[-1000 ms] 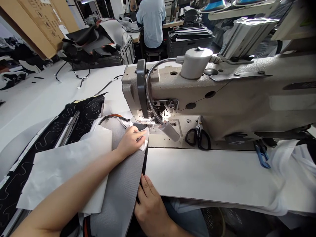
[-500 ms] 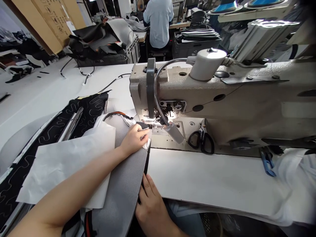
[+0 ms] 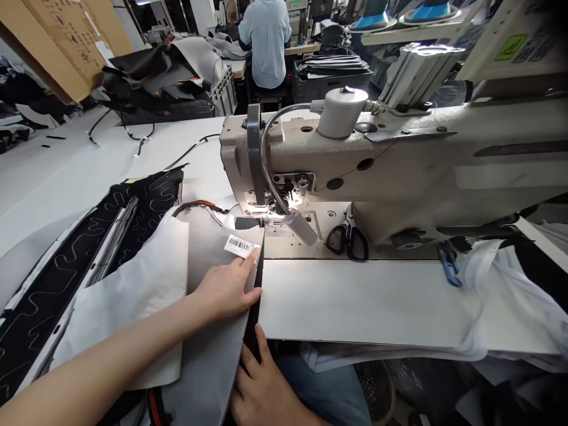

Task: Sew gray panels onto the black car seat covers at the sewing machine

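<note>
1. Left hand (image 3: 226, 290) lies open on the gray fabric panel (image 3: 213, 361), forefinger touching a barcode label (image 3: 238, 246).
2. Right hand (image 3: 261, 384) curls at the panel's lower edge; whether it clamps, I cannot tell.
3. The panel lies on the bench (image 3: 368, 302), reaching the sewing machine (image 3: 399, 165).

Head-worn view — forward, down at hands (image 3: 226, 291)

Counted in view: 2 hands (image 3: 226, 290), 1 grey fabric panel (image 3: 208, 361), 1 barcode label (image 3: 238, 246), 1 sewing mach (image 3: 355, 160), 1 pr scissors (image 3: 348, 242), 1 blue-handled tool (image 3: 449, 264), 1 seated co-worker (image 3: 266, 44)
</note>
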Demonstrator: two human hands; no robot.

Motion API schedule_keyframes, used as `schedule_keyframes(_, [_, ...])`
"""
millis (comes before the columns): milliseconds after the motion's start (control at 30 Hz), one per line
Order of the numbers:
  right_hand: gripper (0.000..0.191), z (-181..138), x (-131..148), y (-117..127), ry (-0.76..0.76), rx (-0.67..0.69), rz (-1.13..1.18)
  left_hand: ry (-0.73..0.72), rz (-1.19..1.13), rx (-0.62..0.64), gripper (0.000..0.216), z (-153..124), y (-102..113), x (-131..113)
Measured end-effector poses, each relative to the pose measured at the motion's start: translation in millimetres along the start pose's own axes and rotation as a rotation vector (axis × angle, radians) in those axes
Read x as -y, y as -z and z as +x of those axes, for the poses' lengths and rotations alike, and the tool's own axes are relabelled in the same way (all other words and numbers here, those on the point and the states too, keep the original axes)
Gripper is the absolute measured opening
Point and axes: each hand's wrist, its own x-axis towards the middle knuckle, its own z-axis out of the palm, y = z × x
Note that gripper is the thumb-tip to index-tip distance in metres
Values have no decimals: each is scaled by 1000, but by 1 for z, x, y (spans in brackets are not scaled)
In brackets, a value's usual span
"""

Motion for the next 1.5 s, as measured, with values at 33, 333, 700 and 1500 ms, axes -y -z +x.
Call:
schedule_keyframes(33, [19, 0, 1, 0, 3, 11, -6, 13, -35, 65, 80, -2, 2, 0])
schedule_keyframes(333, [18, 5, -2, 0, 16, -88, -33, 19, -408, 142, 80, 19, 5, 3])
schedule_keyframes(700, [19, 19, -32, 10, 57, 109, 29, 64, -332, 88, 79, 45, 20, -11])
schedule_keyframes(1500, [7, 26, -67, 26, 57, 213, -5, 55, -192, 155, 70, 17, 13, -27])
